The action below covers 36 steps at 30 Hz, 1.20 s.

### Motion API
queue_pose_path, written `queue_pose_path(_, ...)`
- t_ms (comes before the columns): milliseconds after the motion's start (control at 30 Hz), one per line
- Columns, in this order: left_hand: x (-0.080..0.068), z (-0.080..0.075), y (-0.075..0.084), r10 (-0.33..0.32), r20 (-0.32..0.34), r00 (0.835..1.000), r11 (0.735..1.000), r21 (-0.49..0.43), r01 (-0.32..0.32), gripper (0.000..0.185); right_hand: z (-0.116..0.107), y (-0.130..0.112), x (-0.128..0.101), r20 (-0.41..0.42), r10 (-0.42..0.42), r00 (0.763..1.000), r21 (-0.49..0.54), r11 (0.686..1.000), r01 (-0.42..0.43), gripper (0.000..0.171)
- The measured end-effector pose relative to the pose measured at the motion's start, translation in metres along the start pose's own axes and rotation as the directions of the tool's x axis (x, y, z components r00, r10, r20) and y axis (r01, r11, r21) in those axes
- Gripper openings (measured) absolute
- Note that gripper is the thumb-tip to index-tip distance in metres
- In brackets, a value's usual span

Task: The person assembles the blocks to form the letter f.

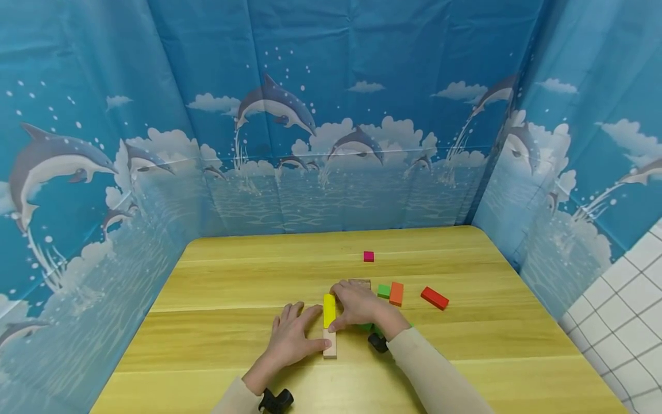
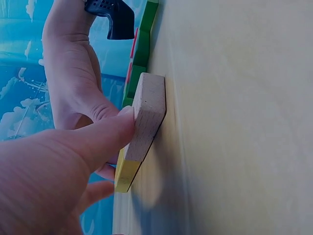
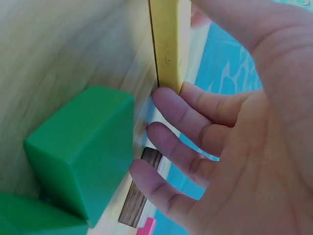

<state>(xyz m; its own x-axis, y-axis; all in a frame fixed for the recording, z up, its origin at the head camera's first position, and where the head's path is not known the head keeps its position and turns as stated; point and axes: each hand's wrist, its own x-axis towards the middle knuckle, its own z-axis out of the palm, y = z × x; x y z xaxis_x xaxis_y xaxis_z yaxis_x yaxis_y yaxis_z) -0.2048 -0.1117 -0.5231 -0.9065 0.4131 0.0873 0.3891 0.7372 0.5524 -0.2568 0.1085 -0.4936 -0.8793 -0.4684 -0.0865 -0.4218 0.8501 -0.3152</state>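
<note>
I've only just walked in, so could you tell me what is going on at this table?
A person is lining up wooden blocks on the table. The left hand touches a plain block; the right hand rests against the yellow block just beyond it. Green, orange, red and pink blocks lie loose nearby.

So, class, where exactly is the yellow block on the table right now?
In the head view the yellow block lies near the table's front middle, between both hands, end to end with the plain wooden block, left of the green block.

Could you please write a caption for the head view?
Both hands align a yellow block and plain wooden block.
</note>
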Motion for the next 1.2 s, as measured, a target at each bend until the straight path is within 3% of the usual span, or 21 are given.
queue_pose_path(600, -0.001, -0.004, 0.002, 0.011, 0.063, 0.998, 1.000, 0.027, -0.013, 0.064, 0.002, -0.005, -0.003, -0.011, 0.052, 0.999, 0.140, 0.989, -0.050, 0.088)
queue_pose_path(867, 0.000, -0.005, 0.002, 0.001, 0.087, 0.996, 1.000, 0.021, -0.003, 0.064, 0.000, -0.003, -0.004, -0.012, 0.020, 1.000, 0.167, 0.986, -0.018, 0.084)
queue_pose_path(1200, 0.000, -0.005, 0.003, -0.006, 0.087, 0.996, 1.000, 0.029, 0.004, 0.066, -0.014, 0.003, -0.015, -0.035, 0.003, 0.999, 0.250, 0.968, 0.005, 0.057)
